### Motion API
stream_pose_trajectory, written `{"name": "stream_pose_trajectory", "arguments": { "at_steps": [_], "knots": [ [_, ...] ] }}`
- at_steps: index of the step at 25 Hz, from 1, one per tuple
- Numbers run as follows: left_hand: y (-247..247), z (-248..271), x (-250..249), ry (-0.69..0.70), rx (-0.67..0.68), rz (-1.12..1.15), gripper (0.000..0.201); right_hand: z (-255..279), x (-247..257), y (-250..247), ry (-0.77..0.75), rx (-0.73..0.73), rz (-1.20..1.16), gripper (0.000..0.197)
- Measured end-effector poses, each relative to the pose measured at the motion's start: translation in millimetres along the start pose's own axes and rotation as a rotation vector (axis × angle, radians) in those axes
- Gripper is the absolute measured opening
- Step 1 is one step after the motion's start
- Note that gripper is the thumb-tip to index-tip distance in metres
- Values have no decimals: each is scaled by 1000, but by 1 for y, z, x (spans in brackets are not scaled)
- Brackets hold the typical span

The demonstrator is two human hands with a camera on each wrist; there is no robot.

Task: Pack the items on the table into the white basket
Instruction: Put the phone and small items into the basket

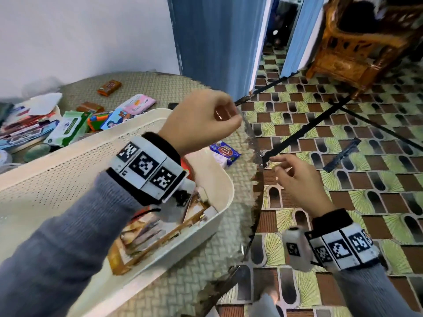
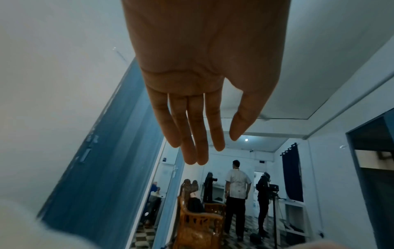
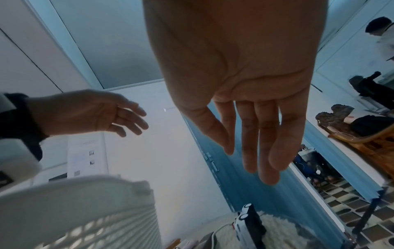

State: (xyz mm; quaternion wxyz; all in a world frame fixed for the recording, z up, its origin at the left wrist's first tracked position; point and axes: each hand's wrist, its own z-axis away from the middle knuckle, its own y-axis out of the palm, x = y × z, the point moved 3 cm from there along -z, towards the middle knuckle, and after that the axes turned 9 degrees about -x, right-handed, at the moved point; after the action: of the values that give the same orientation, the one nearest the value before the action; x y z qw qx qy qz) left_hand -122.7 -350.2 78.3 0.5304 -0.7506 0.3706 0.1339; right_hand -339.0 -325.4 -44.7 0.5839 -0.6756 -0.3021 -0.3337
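Both hands are raised and hold nothing. The left hand (image 1: 199, 120) hovers above the far corner of the white basket (image 1: 219, 197), fingers (image 2: 192, 134) loose and nearly straight. The right hand (image 1: 299, 179) hangs past the table's (image 1: 160, 85) edge, fingers (image 3: 266, 143) relaxed. A blue snack pack (image 1: 224, 152) lies on the table just beside the basket.

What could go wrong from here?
1. The blue packet lies close to the table edge; a careless reach might knock it to the floor.
2. Both the left hand and right hand are raised and hold nothing, while the basket hides part of the items behind it.
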Motion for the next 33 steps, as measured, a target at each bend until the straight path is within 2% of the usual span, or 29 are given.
{"name": "stream_pose_trajectory", "arguments": {
  "at_steps": [4, 8, 12, 18, 23, 27, 33],
  "knots": [
    [48, -38, -50, 37, 53, -49, 31, -22, -22, -39, 17, 32, 15, 25],
    [119, -56, -76, 12, 176, -30, 23, -44, -60, -82, 1, 35, 53, 24],
    [190, -52, -76, -116, 327, 75, 18, -57, -105, -108, 42, 104, 71, 22],
    [282, -31, -44, -312, 479, 128, 19, -73, -188, -115, 222, 273, 93, 23],
    [329, -30, -5, -455, 521, 153, 10, -94, -239, -101, 333, 439, 93, 24],
    [359, -51, 26, -549, 507, 171, 11, -131, -277, -87, 445, 553, 137, 16],
    [397, -103, 70, -658, 510, 133, 4, -202, -321, -69, 534, 614, 228, 14]
  ]
}}
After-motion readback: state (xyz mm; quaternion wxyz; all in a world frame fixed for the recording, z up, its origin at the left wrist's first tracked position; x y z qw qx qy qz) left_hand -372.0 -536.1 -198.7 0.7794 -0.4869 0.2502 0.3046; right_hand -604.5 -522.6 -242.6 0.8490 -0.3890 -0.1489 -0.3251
